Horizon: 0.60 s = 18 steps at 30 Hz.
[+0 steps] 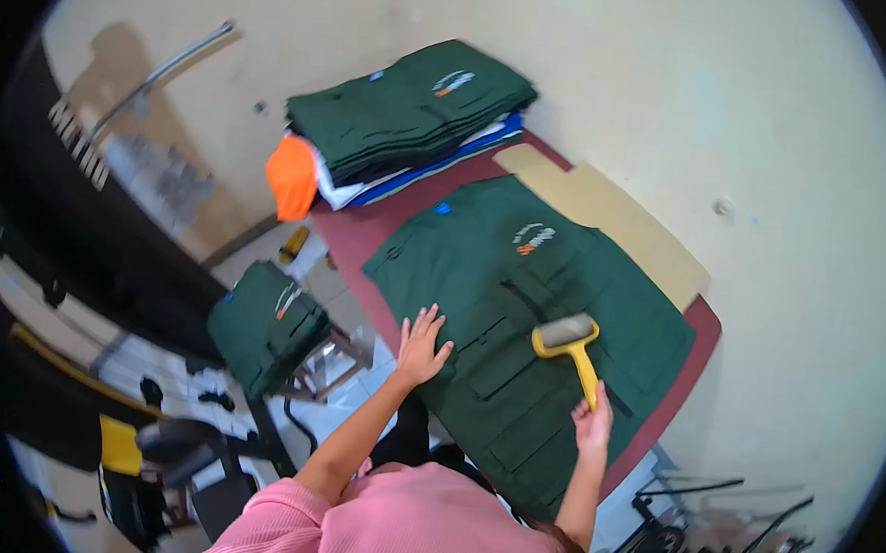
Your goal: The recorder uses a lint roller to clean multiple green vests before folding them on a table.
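A dark green vest (489, 349) with pockets and a small white and orange chest print lies spread across the table. My right hand (592, 421) grips the yellow handle of a lint roller (566, 333), whose greyish cylinder is over the vest's right half. Whether the cylinder touches the cloth I cannot tell. At the vest's left edge my left hand (422, 348) lies flat with fingers spread, pressing on the fabric. Both forearms reach in from below, out of pink sleeves.
Folded green vests (402, 104) are piled on white and blue cloth at the table's far end, beside an orange cloth (292, 176). Beige card (616, 221) lies along the wall side of the maroon tabletop (705, 335). More green garments (265, 327) rest on a stool at left.
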{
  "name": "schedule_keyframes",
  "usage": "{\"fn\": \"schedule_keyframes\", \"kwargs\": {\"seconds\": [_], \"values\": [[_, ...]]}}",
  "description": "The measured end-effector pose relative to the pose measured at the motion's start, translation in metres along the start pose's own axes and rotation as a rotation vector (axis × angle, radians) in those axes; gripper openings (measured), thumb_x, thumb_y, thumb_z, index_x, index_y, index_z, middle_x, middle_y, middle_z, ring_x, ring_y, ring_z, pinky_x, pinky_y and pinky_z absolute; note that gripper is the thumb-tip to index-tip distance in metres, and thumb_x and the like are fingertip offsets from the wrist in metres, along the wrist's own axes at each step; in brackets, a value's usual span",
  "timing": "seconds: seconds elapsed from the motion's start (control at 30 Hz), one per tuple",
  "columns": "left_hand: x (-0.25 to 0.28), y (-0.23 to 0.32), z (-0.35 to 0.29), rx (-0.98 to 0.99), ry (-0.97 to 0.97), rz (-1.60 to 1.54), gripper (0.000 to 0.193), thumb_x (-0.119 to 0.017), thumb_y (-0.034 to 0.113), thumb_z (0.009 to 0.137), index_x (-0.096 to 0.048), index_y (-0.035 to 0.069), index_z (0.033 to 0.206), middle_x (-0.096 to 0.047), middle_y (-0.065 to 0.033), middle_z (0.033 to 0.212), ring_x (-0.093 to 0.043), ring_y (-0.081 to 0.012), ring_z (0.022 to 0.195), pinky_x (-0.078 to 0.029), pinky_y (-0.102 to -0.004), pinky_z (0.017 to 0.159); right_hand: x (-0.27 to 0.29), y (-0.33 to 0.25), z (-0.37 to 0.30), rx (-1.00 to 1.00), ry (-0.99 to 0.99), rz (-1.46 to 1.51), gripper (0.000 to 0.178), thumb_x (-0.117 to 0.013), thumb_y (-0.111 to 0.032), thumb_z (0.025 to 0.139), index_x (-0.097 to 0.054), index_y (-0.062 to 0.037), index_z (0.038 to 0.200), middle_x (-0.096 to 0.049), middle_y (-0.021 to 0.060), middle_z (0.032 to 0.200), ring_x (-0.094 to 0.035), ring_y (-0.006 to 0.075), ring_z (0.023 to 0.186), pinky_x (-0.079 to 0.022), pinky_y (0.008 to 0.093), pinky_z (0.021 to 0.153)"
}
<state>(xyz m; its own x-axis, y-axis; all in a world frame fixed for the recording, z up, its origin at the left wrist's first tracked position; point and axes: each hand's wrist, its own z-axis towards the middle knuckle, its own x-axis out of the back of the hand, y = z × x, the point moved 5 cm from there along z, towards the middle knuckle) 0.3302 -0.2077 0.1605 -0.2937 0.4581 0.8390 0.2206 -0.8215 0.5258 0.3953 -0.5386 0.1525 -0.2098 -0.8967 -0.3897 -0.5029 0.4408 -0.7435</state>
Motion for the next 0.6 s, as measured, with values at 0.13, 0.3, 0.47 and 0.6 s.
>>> {"fn": "schedule_keyframes", "kwargs": {"seconds": [0.13,0.3,0.47,0.6], "values": [[0.036,-0.009,-0.041,0.042,0.078,-0.141,0.056,-0.058,0.021,0.071,-0.036,0.002,0.119,-0.018,-0.0179,0.136,-0.025,-0.0348,0.122,-0.022,-0.0462,0.099,-0.102,0.026,0.024,-0.239,-0.334,0.131,0.029,-0.05,-0.039,0.083,-0.048,-0.0102,0.083,-0.048,0.0016,0.061,-0.046,0.0121,0.05,-0.038,0.0245,0.048],[0.06,-0.117,-0.136,0.355,0.229,-0.032,0.056,-0.06,0.017,0.065,-0.039,0.001,0.115,-0.023,-0.0233,0.129,-0.039,-0.0401,0.109,-0.034,-0.0419,0.091,-0.194,0.08,0.003,-0.404,-0.518,0.263,0.032,-0.042,-0.038,0.087,-0.049,-0.0082,0.096,-0.057,0.0044,0.089,-0.053,0.017,0.064,-0.042,0.0316,0.059],[0.065,-0.183,-0.209,0.692,0.232,0.064,0.049,-0.059,0.016,0.065,-0.041,0.002,0.109,-0.027,-0.0226,0.122,-0.043,-0.0378,0.102,-0.04,-0.0425,0.085,-0.247,0.1,-0.011,-0.38,-0.591,0.362,0.029,-0.039,-0.039,0.088,-0.048,-0.014,0.099,-0.052,0.0034,0.088,-0.048,0.0145,0.059,-0.037,0.0298,0.062],[0.066,-0.194,-0.128,0.466,0.256,-0.237,0.036,-0.057,0.01,0.069,-0.044,0.001,0.102,-0.04,-0.0198,0.103,-0.045,-0.0333,0.1,-0.044,-0.0366,0.079,-0.318,0.063,-0.002,-0.273,-0.888,0.341,0.024,-0.032,-0.035,0.091,-0.044,-0.0144,0.095,-0.047,0.0032,0.079,-0.039,0.0103,0.048,-0.034,0.0282,0.058]]}}
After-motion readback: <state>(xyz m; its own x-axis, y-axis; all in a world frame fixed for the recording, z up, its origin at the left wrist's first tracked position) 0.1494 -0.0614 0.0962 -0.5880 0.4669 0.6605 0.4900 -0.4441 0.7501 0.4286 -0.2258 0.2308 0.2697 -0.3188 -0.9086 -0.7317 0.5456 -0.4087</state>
